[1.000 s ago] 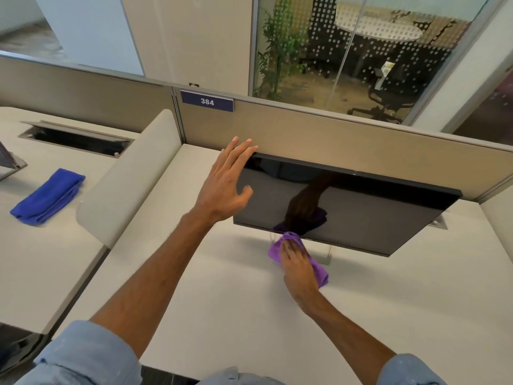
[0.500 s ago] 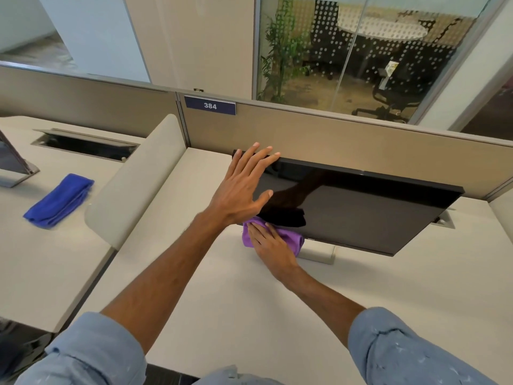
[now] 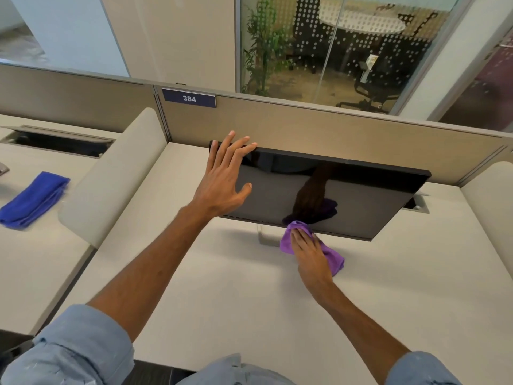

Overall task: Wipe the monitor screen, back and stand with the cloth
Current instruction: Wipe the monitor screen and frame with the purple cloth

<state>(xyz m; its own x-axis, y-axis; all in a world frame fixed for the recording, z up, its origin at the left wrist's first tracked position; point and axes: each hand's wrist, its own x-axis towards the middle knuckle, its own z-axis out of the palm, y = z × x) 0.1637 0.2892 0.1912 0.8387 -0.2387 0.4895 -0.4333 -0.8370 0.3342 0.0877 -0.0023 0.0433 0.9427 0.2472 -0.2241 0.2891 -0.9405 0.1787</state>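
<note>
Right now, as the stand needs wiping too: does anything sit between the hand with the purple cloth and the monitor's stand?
Nothing visible does. The right hand presses the purple cloth on the desk right beside the stand base, under the lower edge of the monitor. The left hand rests on the monitor's top left corner.

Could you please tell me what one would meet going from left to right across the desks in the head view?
Blue cloth → cream divider → left hand → purple cloth → cable opening.
</note>
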